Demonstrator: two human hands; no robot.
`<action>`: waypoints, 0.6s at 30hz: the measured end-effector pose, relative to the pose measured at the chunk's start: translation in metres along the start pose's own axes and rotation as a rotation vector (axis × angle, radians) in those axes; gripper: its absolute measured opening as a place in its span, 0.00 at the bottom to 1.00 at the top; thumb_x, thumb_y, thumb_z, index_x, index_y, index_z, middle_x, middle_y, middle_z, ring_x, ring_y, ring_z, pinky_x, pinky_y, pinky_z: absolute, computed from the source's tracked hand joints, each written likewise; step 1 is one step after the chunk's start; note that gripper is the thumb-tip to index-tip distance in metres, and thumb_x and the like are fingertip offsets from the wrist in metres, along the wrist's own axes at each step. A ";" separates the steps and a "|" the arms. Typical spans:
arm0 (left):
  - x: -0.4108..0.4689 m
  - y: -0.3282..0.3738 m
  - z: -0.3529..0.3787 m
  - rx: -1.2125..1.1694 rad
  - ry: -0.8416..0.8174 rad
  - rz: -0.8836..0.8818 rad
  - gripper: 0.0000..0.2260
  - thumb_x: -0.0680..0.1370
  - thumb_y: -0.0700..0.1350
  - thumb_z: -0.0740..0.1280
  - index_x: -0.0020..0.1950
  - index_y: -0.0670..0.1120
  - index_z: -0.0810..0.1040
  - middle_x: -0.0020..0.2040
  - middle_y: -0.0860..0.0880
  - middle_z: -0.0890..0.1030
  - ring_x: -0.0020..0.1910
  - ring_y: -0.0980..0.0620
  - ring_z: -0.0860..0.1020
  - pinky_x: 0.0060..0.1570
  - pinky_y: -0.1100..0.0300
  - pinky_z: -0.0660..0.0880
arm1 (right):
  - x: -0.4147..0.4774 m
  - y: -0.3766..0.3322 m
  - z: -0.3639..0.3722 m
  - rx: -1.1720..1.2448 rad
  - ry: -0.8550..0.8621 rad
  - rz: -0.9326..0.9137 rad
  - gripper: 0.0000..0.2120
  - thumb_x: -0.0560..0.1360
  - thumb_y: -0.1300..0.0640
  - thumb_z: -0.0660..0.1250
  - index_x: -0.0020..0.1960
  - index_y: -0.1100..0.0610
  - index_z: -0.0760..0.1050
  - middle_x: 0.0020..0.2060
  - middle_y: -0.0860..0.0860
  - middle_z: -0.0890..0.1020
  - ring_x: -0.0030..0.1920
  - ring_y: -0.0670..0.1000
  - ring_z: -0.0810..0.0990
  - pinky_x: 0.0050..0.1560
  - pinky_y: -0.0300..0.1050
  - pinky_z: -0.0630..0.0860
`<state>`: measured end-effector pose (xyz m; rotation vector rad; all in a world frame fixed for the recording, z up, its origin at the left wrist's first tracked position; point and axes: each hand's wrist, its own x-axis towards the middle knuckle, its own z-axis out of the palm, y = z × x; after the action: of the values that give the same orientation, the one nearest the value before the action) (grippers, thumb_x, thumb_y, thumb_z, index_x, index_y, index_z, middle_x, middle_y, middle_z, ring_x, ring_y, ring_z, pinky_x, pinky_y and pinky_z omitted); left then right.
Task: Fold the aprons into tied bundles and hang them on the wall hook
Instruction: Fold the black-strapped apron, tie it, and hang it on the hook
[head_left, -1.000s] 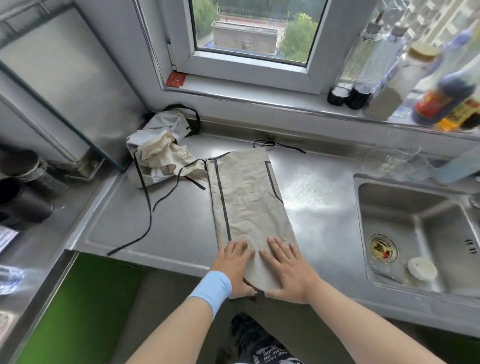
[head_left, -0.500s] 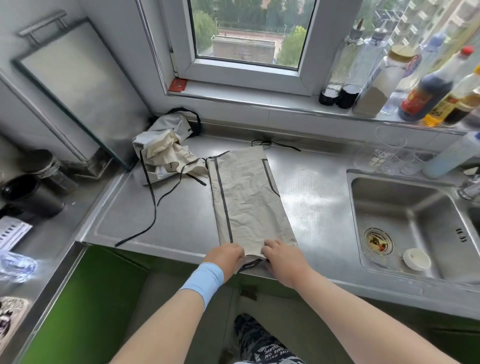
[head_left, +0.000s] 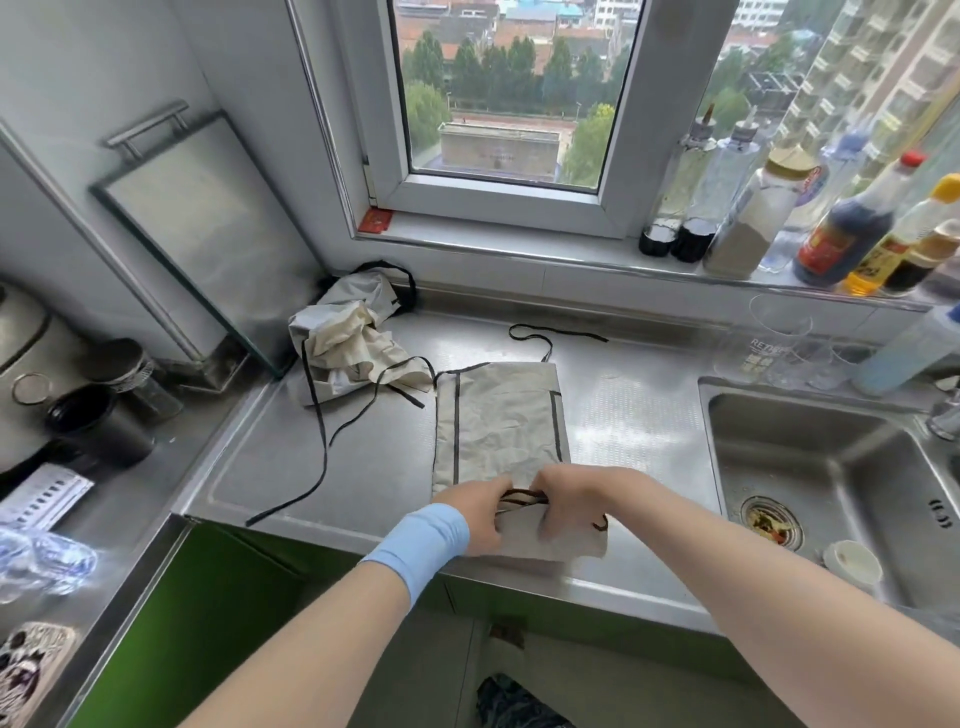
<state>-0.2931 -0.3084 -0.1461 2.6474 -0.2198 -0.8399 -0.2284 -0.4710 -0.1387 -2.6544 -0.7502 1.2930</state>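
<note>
Left hand (head_left: 475, 514) and right hand (head_left: 576, 499): each grip pinches the near end of the folded apron (head_left: 496, 431), with a dark strap (head_left: 524, 498) between them, at the front edge of the worktop (head_left: 363, 467). Beyond, left, a crumpled apron (head_left: 348, 343) lies against the back wall.

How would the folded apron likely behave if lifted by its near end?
Probably floppy: the folded apron is thin, creased cloth, curling where the left hand and right hand grip it. Likely light. Untied, its layers may slip apart, and the black strap beyond its far end would probably trail.
</note>
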 end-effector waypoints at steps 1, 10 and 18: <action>0.005 0.000 -0.008 0.007 -0.003 -0.021 0.15 0.73 0.42 0.62 0.60 0.50 0.72 0.53 0.46 0.80 0.49 0.43 0.79 0.46 0.56 0.75 | -0.001 0.003 -0.012 0.005 -0.015 -0.004 0.06 0.67 0.53 0.73 0.43 0.48 0.78 0.38 0.47 0.81 0.39 0.51 0.80 0.37 0.43 0.78; 0.062 -0.039 -0.078 -0.094 0.070 -0.083 0.08 0.77 0.38 0.60 0.50 0.47 0.77 0.49 0.47 0.78 0.51 0.44 0.77 0.48 0.58 0.71 | 0.015 0.074 -0.041 0.835 0.073 -0.062 0.23 0.64 0.53 0.80 0.58 0.47 0.80 0.52 0.46 0.85 0.52 0.47 0.82 0.52 0.44 0.73; 0.122 -0.044 -0.095 -0.148 0.582 -0.142 0.14 0.77 0.46 0.65 0.63 0.54 0.75 0.59 0.53 0.79 0.59 0.48 0.76 0.61 0.55 0.69 | 0.065 0.084 -0.018 0.871 0.480 0.190 0.08 0.74 0.52 0.65 0.42 0.56 0.78 0.36 0.48 0.81 0.34 0.49 0.78 0.37 0.46 0.77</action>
<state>-0.1367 -0.2711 -0.1552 2.6533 0.1750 -0.0902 -0.1482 -0.5118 -0.1975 -2.1561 0.1295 0.6956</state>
